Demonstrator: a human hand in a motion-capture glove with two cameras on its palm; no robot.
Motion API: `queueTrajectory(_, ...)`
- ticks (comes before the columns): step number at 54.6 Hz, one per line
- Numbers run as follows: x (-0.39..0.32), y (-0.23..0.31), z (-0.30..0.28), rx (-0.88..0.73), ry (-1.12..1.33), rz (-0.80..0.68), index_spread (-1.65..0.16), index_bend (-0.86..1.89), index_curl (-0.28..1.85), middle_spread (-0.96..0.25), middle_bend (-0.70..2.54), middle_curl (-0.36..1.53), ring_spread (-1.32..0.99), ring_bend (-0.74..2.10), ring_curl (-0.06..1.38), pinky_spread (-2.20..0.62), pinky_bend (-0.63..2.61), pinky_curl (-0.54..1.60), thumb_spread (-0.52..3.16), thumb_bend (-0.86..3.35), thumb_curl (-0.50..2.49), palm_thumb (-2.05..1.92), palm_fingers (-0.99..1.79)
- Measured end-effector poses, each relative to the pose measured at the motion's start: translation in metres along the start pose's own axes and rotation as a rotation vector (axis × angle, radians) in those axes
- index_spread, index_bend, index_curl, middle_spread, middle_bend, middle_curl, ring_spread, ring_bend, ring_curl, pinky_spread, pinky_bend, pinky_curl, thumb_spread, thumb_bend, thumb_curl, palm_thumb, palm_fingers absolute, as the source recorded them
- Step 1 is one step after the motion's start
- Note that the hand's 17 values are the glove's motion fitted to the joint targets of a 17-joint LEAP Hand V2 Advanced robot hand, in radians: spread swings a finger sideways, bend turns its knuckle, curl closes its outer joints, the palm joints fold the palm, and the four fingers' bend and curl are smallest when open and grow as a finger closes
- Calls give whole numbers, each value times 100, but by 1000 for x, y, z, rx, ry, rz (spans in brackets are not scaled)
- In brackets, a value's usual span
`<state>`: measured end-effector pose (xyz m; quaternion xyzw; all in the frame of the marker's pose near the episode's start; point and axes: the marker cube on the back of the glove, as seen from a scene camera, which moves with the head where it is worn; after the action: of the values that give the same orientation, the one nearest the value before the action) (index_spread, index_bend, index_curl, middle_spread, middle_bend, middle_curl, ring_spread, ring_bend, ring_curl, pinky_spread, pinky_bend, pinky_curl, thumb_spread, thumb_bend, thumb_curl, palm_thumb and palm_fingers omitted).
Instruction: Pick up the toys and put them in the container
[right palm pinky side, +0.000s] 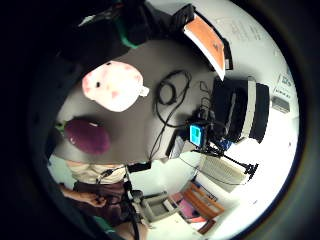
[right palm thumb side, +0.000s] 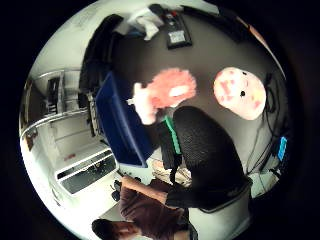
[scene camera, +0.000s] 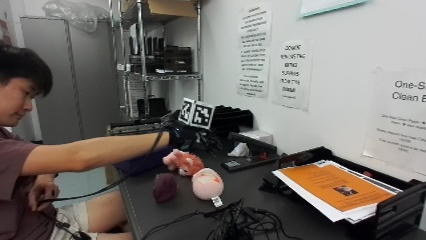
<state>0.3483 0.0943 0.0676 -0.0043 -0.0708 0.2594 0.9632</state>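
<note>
An orange-pink plush toy (scene camera: 183, 162) lies on the dark table (scene camera: 266, 200), with my gloved right hand (scene camera: 190, 136) just above it and holding nothing. In the thumb side palm view the same plush toy (right palm thumb side: 167, 92) shows past my straight thumb (right palm thumb side: 202, 147), beside the blue container (right palm thumb side: 120, 125). Nearer the table's front lie a purple plush (scene camera: 164, 187) and a round pink plush (scene camera: 208, 183). Both also show in the little finger side view, the purple plush (right palm pinky side: 87, 136) and the pink plush (right palm pinky side: 114, 85). The blue container (scene camera: 133, 165) stands at the table's edge under my forearm.
A tangle of black cables (scene camera: 233, 220) lies at the front of the table. A paper tray with an orange sheet (scene camera: 333, 187) sits at the right. A flat black device (scene camera: 249, 161) and a crumpled tissue (scene camera: 239, 150) lie by the wall. Metal shelves (scene camera: 166, 60) stand behind.
</note>
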Motion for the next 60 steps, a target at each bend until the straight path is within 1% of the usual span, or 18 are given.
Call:
queueTrajectory(9,13,-53,64,-164,68,122,-23,9,16,-2,11,20,1,36,18,4,110,37,137,-2,17,-1,-27)
queueTrajectory(14,28,-64,99,-327,107,158,-24,7,16,1,8,19,4,30,18,6,114,38,130,-1,20,1,-32)
queueTrajectory(17,39,-69,115,-349,94,167,-23,3,14,2,4,17,5,35,20,6,122,40,125,0,22,4,-30)
queueTrajectory(19,42,-72,120,-315,75,164,-23,3,14,3,5,16,6,36,21,6,123,40,123,0,24,5,-30)
queueTrajectory(21,45,-77,122,-255,52,157,-23,5,13,3,7,15,5,49,24,4,123,40,126,3,26,12,-17)
queueTrajectory(22,46,-79,123,-220,41,152,-24,5,13,2,16,17,3,65,28,2,117,38,129,8,28,20,6)
queueTrajectory(24,48,-83,123,-153,24,137,-24,7,12,2,21,19,-1,76,29,-2,114,37,131,10,30,25,15)
queueTrajectory(28,48,-85,125,-26,7,119,-25,15,13,-3,46,27,-12,97,35,-13,103,33,136,17,34,38,56)
queueTrajectory(31,45,-86,125,75,12,107,-25,16,13,-6,51,29,-18,105,38,-18,101,33,134,21,39,46,61)
queueTrajectory(32,44,-85,125,107,17,103,-26,20,15,-9,57,32,-20,106,40,-20,107,36,125,23,43,55,71)
queueTrajectory(34,43,-83,123,159,24,100,-27,22,16,-12,64,35,-24,108,42,-22,109,36,119,23,46,59,79)
queueTrajectory(39,38,-79,116,175,-9,98,-32,36,19,-19,82,43,-30,115,46,-28,107,38,103,24,54,67,97)
queueTrajectory(40,37,-78,114,168,-19,98,-31,30,18,-20,77,42,-31,112,46,-28,109,39,102,23,54,66,79)
queueTrajectory(41,37,-77,111,161,-28,98,-33,40,23,-21,86,47,-32,118,50,-29,108,42,98,24,56,68,94)
queueTrajectory(42,36,-75,107,154,-38,97,-33,42,23,-22,90,48,-33,118,50,-30,107,41,96,23,57,68,96)
queueTrajectory(46,29,-71,88,147,-49,91,-36,49,27,-25,96,52,-37,120,53,-32,108,44,87,22,61,69,90)
queueTrajectory(56,-28,-48,-30,278,-5,43,-40,67,38,-27,111,63,-43,129,61,-35,114,51,70,20,71,70,78)
queueTrajectory(60,-56,-38,-63,311,-12,8,-41,73,42,-27,115,67,-44,132,63,-36,117,53,66,19,75,70,73)
